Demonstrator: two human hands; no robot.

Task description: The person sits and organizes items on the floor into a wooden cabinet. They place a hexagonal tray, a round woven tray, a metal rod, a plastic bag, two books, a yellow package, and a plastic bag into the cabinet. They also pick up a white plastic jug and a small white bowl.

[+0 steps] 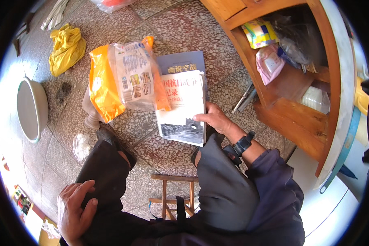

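My right hand (217, 117) grips the right edge of a white paperback book (178, 110), its thumb lying on the cover. The cover bears red writing and a black-and-white photo along the bottom. Behind it a blue book (187, 57) sticks out at the top; whether my hand also holds it I cannot tell. To the left, a clear and orange printed plastic bag (132, 73) overlaps the white book's left edge. My left hand (75, 207) rests on my left thigh, fingers slightly apart, with nothing in it.
A pale basin (43, 110), a yellow cloth (66, 49) and crumpled clear plastic (81, 147) are on the terrazzo floor at left. An open wooden cabinet (290, 120) with packets stands at right, metal tubes (244, 99) beside it. A wooden stool (178, 177) shows between my legs.
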